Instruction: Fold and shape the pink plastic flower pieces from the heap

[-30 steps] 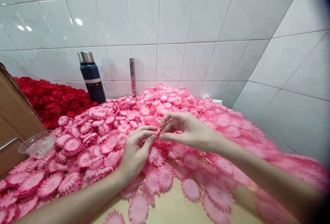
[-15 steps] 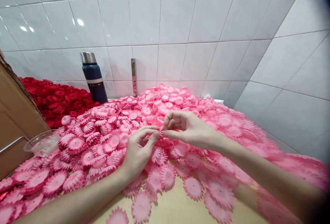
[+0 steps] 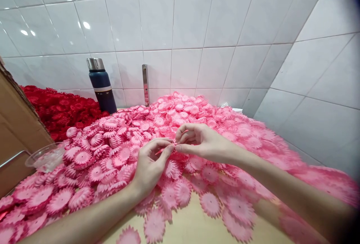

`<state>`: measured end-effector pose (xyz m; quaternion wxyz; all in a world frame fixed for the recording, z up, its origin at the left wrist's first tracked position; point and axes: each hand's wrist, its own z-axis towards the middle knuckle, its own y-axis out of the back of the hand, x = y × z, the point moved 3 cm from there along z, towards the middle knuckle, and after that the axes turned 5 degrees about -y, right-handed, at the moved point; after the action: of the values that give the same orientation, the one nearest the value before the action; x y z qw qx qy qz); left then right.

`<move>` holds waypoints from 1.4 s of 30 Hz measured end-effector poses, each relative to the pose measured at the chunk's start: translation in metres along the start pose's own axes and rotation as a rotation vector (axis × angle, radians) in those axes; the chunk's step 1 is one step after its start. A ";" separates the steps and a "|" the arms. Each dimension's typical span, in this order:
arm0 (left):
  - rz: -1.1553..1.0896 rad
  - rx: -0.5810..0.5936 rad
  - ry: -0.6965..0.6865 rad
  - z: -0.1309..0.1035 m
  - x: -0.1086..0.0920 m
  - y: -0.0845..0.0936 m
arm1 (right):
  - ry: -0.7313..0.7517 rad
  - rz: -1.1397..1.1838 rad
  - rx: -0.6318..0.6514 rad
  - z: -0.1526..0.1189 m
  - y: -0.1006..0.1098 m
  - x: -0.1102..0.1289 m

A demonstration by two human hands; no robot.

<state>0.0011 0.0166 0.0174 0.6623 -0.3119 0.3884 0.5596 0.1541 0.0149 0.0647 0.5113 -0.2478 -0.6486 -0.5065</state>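
Note:
Both my hands meet above a large heap of pink scalloped petal discs (image 3: 209,174). Between thumb and fingers, my left hand (image 3: 153,163) pinches a small pink piece (image 3: 174,142), mostly covered by the fingertips. My right hand (image 3: 201,141) reaches the same piece from the right, thumb and index finger closed on it, with the other fingers curled. The fingertips of the two hands nearly touch.
A dark blue bottle (image 3: 102,90) stands behind the heap at left, beside a red disc pile (image 3: 62,111). A clear plastic bowl (image 3: 45,157) and a cardboard box (image 3: 19,131) are at far left. White tiled walls enclose the back and right.
My right hand has shifted slightly left, its fingertips closer to those of my left hand. My left hand has barely moved.

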 end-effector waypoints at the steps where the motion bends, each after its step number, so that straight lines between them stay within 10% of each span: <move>1: 0.002 -0.006 -0.004 0.000 -0.001 0.000 | -0.002 0.016 0.003 0.001 0.000 -0.001; 24: 0.017 -0.001 -0.005 0.000 -0.001 0.001 | 0.133 -0.236 -0.074 -0.006 -0.003 0.012; 42: -0.196 -0.141 0.077 -0.002 0.004 0.003 | 0.178 -0.680 -0.543 -0.010 0.066 0.010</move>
<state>-0.0021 0.0174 0.0129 0.6748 -0.4152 0.3410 0.5058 0.2098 0.0281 0.1001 0.2859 -0.1013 -0.4903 -0.8171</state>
